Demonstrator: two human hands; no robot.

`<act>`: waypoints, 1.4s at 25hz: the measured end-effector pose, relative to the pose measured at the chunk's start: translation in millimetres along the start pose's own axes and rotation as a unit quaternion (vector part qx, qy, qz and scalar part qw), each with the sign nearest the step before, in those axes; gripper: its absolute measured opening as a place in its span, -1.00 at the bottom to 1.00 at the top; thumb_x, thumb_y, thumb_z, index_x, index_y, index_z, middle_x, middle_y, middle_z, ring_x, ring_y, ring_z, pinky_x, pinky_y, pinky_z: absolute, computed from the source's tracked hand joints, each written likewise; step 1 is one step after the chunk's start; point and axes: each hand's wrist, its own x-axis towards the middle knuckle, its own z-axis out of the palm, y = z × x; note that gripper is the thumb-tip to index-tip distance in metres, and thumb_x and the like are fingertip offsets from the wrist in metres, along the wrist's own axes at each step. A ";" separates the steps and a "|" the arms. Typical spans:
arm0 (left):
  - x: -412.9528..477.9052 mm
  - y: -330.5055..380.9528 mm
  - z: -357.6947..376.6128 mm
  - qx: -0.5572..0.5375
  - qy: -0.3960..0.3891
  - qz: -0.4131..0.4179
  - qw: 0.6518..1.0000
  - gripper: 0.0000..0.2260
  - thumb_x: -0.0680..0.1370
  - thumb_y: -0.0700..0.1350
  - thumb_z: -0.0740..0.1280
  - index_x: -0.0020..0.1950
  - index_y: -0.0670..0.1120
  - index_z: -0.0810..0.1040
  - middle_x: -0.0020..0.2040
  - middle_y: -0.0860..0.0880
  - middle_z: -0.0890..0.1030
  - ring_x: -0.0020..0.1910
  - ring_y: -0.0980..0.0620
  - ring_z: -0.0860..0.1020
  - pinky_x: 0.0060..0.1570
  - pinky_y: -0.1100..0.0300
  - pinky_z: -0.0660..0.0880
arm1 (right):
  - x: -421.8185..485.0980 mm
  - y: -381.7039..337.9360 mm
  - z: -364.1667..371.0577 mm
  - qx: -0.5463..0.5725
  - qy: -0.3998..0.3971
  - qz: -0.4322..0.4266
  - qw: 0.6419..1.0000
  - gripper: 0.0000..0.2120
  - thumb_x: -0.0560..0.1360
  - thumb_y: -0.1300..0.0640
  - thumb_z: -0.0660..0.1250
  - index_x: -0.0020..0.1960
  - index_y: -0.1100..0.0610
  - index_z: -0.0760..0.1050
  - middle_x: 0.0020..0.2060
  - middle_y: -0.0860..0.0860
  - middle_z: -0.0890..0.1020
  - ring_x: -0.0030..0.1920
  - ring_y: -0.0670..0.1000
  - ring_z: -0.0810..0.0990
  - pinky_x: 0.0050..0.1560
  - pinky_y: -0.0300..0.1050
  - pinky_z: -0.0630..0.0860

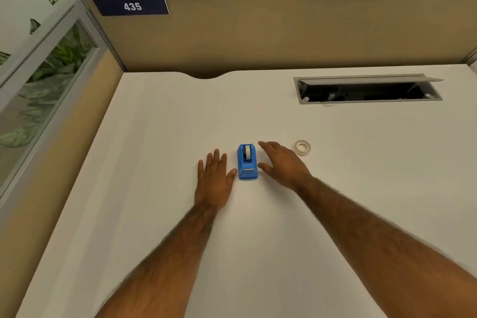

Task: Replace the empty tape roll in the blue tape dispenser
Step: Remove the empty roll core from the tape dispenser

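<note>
On the desk, centre: the blue tape dispenser is seen standing upright on the pale desk, its cutter end turned toward the person.
Roll in dispenser: a roll is seated in the top slot; how much tape is left on it cannot be told.
Left hand: the left hand is laid flat, palm down, just to the left of the dispenser, fingers spread straight and nothing gripped; its thumb tip is at the dispenser's lower left edge, though contact cannot be told for sure.
Right hand: the right hand is held spread wide beside the dispenser's right side, fingers extended, nothing grasped.
Spare roll: a tape roll is lain flat on the desk, near the right hand and apart from it.
Cable hatch: an open cable hatch is set into the desk at the far right.
Partition: a tan partition is fixed behind the desk, marked by a blue plate reading 435.
</note>
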 end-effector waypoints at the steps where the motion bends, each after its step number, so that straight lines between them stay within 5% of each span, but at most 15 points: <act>1: 2.8 1.1 -1.3 -0.005 0.002 0.005 1.000 -0.44 0.68 0.17 -0.09 0.63 -0.03 -0.03 0.65 -0.03 -0.08 0.62 0.00 -0.13 0.56 0.01 -0.24 | 5.5 -2.6 -0.7 0.003 0.012 -0.016 1.000 -0.38 0.55 -0.12 0.29 0.53 -0.02 0.16 0.46 0.05 0.38 0.37 0.09 0.44 0.29 0.00 0.43; 10: 15.6 9.3 -11.4 -0.102 0.042 0.066 0.992 -0.62 0.67 0.07 0.10 0.45 0.00 0.43 0.44 -0.02 0.48 0.46 0.03 0.37 0.56 0.02 -0.14 | 27.6 -27.2 -5.4 -0.014 0.034 -0.060 0.998 -0.60 0.41 -0.04 0.45 0.19 0.08 0.53 0.10 0.02 0.64 -0.01 0.04 0.59 0.10 -0.05 0.48; 15: 17.9 8.4 -15.4 -0.104 0.045 0.060 0.992 -0.65 0.67 0.06 0.16 0.41 0.01 0.46 0.41 0.00 0.51 0.41 0.04 0.42 0.56 0.02 -0.08 | 33.5 -28.9 -6.3 -0.001 0.022 -0.044 0.999 -0.64 0.45 0.01 0.42 0.21 0.08 0.53 0.12 0.01 0.63 0.04 0.04 0.58 0.20 -0.03 0.38; 21: 24.5 8.0 -25.2 -0.158 0.078 0.039 0.984 -0.66 0.64 0.03 0.25 0.41 0.01 0.49 0.46 -0.01 0.46 0.44 -0.01 0.39 0.43 0.09 0.27 | 32.2 -31.9 -8.1 0.031 0.022 -0.026 0.999 -0.62 0.48 0.04 0.40 0.26 0.06 0.48 0.18 0.02 0.62 0.10 0.06 0.58 0.33 0.06 0.33; 28: 30.4 31.2 -44.9 -0.347 0.112 0.003 0.931 -0.61 0.53 0.09 0.41 0.31 -0.01 0.56 0.26 0.07 0.59 0.15 0.13 0.55 0.08 0.28 0.51 | 26.3 -36.7 -18.1 0.121 0.060 -0.013 0.991 -0.63 0.49 0.05 0.41 0.27 0.08 0.48 0.16 0.02 0.64 0.07 0.05 0.61 0.09 -0.09 0.52; 32: 32.3 51.1 -53.7 -0.419 0.108 -0.003 0.901 -0.65 0.53 -0.03 0.45 0.30 -0.07 0.60 0.00 0.25 0.63 -0.10 0.39 0.59 -0.18 0.59 0.44 | 30.3 -43.2 -25.1 0.171 0.069 -0.027 0.982 -0.64 0.48 0.17 0.42 0.25 0.09 0.48 0.10 0.03 0.64 0.01 0.01 0.61 0.01 -0.16 0.53; 35: 33.6 58.8 -60.5 -0.445 0.113 -0.021 0.888 -0.72 0.55 -0.08 0.42 0.26 -0.05 0.63 -0.06 0.28 0.62 -0.14 0.39 0.59 -0.20 0.60 0.42 | 32.7 -48.9 -28.8 0.196 0.090 -0.031 0.976 -0.69 0.49 0.20 0.40 0.22 0.12 0.53 0.07 0.06 0.64 -0.06 -0.03 0.59 -0.03 -0.20 0.53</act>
